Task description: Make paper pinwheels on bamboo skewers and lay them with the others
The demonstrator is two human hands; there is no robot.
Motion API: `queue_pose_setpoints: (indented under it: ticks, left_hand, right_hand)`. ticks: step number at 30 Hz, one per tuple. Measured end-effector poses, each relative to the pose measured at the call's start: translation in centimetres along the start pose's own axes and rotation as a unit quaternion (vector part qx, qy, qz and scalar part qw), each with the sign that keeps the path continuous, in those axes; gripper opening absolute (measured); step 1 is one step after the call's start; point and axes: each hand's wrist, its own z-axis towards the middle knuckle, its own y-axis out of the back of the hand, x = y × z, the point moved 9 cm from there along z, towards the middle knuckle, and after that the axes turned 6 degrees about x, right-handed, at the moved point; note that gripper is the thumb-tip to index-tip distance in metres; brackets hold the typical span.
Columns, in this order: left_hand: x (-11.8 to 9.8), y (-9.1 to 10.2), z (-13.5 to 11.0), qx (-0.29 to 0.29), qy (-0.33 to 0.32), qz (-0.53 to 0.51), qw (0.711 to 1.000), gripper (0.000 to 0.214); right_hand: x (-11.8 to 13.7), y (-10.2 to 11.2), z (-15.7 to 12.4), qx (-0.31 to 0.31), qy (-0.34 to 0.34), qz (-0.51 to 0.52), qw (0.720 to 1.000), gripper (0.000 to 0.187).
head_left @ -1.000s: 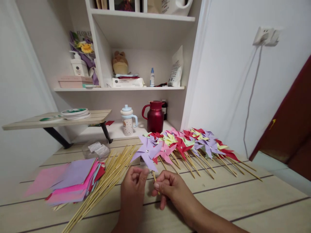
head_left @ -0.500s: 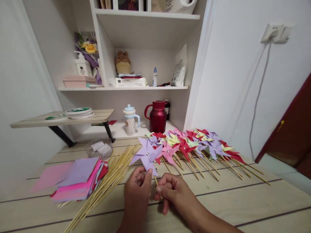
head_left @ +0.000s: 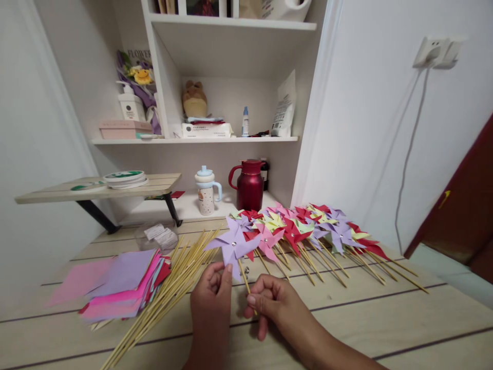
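A lilac paper pinwheel [head_left: 239, 245] with a silver pin at its centre stands tilted on a thin wooden stick [head_left: 245, 277]. My left hand [head_left: 211, 293] pinches one lower blade between thumb and fingers. Lower down, my right hand [head_left: 273, 306] grips the stick between thumb and curled fingers. Just right of the stick, a small silver fastener [head_left: 247, 270] shows on the table. Finished-looking pinwheels in red, pink, yellow, green and lilac, such as a pink pinwheel [head_left: 266, 239], lie in a heap behind my right hand.
Left of my hands lie a bundle of bare sticks [head_left: 165, 293] and a stack of coloured paper squares [head_left: 123, 277]. Behind them are a clear container [head_left: 144, 237] and a small raised shelf [head_left: 162, 181]. A lidded cup [head_left: 207, 198] and a red jug [head_left: 250, 187] stand at the back.
The pinwheel head has turned on its stick, its lower blade swinging left with my left hand. More of the stick and the small fastener now show. My right hand has stayed in place.
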Motion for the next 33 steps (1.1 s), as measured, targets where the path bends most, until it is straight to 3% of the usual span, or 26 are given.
queue_pose_setpoints:
  ticks: [13,17,21,28,33]
  left_hand:
    - [-0.1,-1.0,-0.1,0.036,-0.011,0.028,0.999,0.046]
    - [-0.9,-0.4,-0.1,0.029,-0.026,0.031,0.999,0.045]
    - [-1.2,1.3,0.1,-0.021,-0.042,0.065,0.997,0.046]
    - [-0.9,1.9,1.1,-0.034,-0.052,0.146,0.987,0.045]
    - [-1.4,2.4,1.5,-0.051,-0.094,0.195,0.975,0.038]
  right_hand:
    - [0.0,0.4,0.1,-0.006,0.009,-0.006,1.0,0.035]
    - [0.6,0.8,0.3,-0.022,0.024,-0.001,0.999,0.035]
    - [1.3,1.7,0.5,-0.058,0.045,-0.001,0.997,0.035]
    - [4.7,4.2,0.4,-0.129,0.117,-0.029,0.984,0.035]
    - [6.8,6.7,-0.2,-0.172,0.143,-0.036,0.974,0.035]
